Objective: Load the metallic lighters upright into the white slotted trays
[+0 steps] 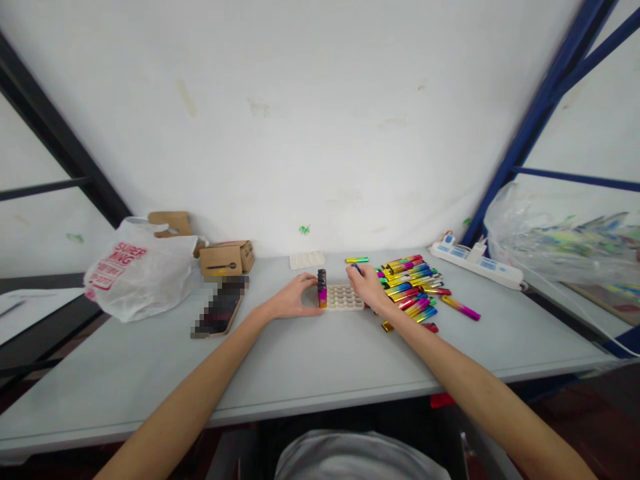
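On the tabletop [300,360] our left hand [295,298] clasps the tray [346,300] steady while our right hand [369,287] pinches a stick [356,269] above it.

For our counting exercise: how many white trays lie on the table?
2: the near tray between left hand and right hand; the far tray by the wall. Others may be hidden.

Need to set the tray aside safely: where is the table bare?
Bare: the wide front strip of the table between the forearms, and the front right corner in front of the power strip. Narrow gap between phone and left hand. Crowded: coloured sticks right of the tray by the right hand, which holds one; bag and boxes back left.
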`<state>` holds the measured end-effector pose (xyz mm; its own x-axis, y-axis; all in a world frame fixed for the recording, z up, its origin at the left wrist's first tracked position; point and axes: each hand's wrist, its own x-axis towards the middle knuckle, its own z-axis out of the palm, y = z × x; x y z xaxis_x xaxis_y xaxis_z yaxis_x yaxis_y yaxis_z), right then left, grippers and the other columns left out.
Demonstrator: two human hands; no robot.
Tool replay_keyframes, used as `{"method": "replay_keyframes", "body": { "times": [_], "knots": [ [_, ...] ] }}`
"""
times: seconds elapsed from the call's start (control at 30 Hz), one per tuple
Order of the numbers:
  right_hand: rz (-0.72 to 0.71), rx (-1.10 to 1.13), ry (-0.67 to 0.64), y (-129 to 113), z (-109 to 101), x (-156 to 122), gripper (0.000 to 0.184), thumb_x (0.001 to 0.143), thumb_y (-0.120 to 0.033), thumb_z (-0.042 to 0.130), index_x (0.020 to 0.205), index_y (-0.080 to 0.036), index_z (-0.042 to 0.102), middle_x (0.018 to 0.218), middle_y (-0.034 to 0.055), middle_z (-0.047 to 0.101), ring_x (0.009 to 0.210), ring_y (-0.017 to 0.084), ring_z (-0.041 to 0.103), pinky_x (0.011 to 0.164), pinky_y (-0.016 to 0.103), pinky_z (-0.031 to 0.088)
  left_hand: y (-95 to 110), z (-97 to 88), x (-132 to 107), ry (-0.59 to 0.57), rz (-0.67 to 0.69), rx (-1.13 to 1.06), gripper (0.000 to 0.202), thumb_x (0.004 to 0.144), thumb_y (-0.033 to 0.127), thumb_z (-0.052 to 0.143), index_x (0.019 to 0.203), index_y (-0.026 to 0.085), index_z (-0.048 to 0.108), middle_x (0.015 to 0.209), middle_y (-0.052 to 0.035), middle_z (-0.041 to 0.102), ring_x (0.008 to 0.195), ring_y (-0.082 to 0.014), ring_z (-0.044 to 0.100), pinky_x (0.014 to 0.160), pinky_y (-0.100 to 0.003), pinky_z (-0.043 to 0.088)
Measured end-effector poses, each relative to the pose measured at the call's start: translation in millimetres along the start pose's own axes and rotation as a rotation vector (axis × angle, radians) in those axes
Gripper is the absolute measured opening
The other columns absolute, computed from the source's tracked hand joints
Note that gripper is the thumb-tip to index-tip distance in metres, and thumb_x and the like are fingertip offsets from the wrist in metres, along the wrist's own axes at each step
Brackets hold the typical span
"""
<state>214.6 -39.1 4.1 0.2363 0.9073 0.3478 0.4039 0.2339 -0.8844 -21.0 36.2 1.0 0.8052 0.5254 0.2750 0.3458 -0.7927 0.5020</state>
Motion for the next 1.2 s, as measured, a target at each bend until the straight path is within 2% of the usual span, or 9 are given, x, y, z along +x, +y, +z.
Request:
{"method": "replay_keyframes", "body": {
  "times": [0.17,0.3,0.4,0.53,0.67,0.8,1.0,1.1,1.2],
  "knots": [
    [-0.092,-0.122,0.007,-3,-2,-2,0.044,0.093,-0.052,0.046,0.060,-0.024,0.039,0.057,-0.0033,0.042,0.058,0.015,0.041,0.056,0.028,0.028,-1,0.5,1,0.004,0.006,-0.013,0.069,0.068,0.049,0.088,0.126,0.018,0.069,0.135,-0.0150,0.062,0.125,-0.0359,0.059,0.114,-0.049,0.045],
    [-0.132,-0.145,-0.064,-9,-4,-5,0.040,0.100,-0.056,0.044,0.082,-0.022,0.054,0.070,-0.0019,0.056,0.067,0.017,0.052,0.064,0.028,0.038,-1,0.5,1,0.001,0.010,-0.022,0.070,0.068,0.048,0.088,0.127,0.016,0.068,0.135,-0.0165,0.062,0.127,-0.0360,0.058,0.115,-0.051,0.044],
    [-0.194,-0.186,-0.131,-9,-5,-6,0.038,0.104,-0.053,0.040,0.096,-0.021,0.059,0.080,0.0013,0.061,0.075,0.019,0.058,0.069,0.030,0.044,-1,-1.1,0,-0.016,0.010,-0.026,0.069,0.069,0.046,0.088,0.128,0.016,0.067,0.137,-0.0166,0.061,0.128,-0.0360,0.057,0.115,-0.050,0.043],
    [-0.364,-0.350,-0.160,-6,-7,-4,0.040,0.107,-0.049,0.040,0.088,-0.021,0.062,0.091,0.0065,0.064,0.088,0.021,0.060,0.081,0.032,0.047,-1,-4.3,-1,-0.054,0.023,-0.021,0.069,0.070,0.046,0.087,0.129,0.017,0.066,0.138,-0.0156,0.060,0.130,-0.0349,0.056,0.117,-0.049,0.042],
    [-0.312,-0.451,-0.169,-4,-7,-3,0.038,0.107,-0.047,0.045,0.084,-0.021,0.060,0.075,0.0026,0.064,0.070,0.019,0.058,0.067,0.029,0.041,0,-6.2,-2,-0.080,0.037,-0.023,0.069,0.071,0.048,0.087,0.130,0.018,0.066,0.137,-0.0144,0.059,0.130,-0.0339,0.055,0.117,-0.048,0.042],
    [-0.338,-0.501,-0.258,3,-8,-1,0.035,0.107,-0.044,0.048,0.086,-0.020,0.062,0.077,0.0035,0.068,0.069,0.019,0.060,0.066,0.028,0.039,1,-6.5,-2,-0.079,0.054,-0.037,0.071,0.072,0.049,0.087,0.132,0.018,0.066,0.136,-0.0136,0.060,0.130,-0.0339,0.056,0.118,-0.046,0.042],
    [-0.512,-0.649,-0.363,14,-2,6,0.022,0.106,-0.035,0.053,0.097,-0.017,0.062,0.098,0.0102,0.069,0.092,0.023,0.063,0.083,0.032,0.046,0,-5.4,-2,-0.071,0.045,-0.050,0.072,0.070,0.046,0.089,0.132,0.019,0.066,0.137,-0.0135,0.060,0.130,-0.0338,0.056,0.118,-0.048,0.041],
    [-0.497,-0.696,-0.399,12,1,8,0.020,0.104,-0.033,0.057,0.097,-0.016,0.064,0.101,0.0124,0.068,0.096,0.024,0.063,0.087,0.034,0.048,-1,-4.9,-2,-0.064,0.025,-0.052,0.073,0.068,0.046,0.089,0.132,0.019,0.066,0.138,-0.0144,0.059,0.131,-0.0344,0.056,0.118,-0.049,0.041],
    [-0.492,-0.647,-0.419,9,-3,9,0.027,0.103,-0.040,0.058,0.105,-0.014,0.066,0.105,0.0127,0.070,0.101,0.024,0.065,0.090,0.035,0.049,0,-4.6,-3,-0.061,0.016,-0.056,0.074,0.068,0.047,0.089,0.132,0.019,0.066,0.139,-0.0149,0.059,0.132,-0.0347,0.055,0.118,-0.049,0.041]
  ]
}}
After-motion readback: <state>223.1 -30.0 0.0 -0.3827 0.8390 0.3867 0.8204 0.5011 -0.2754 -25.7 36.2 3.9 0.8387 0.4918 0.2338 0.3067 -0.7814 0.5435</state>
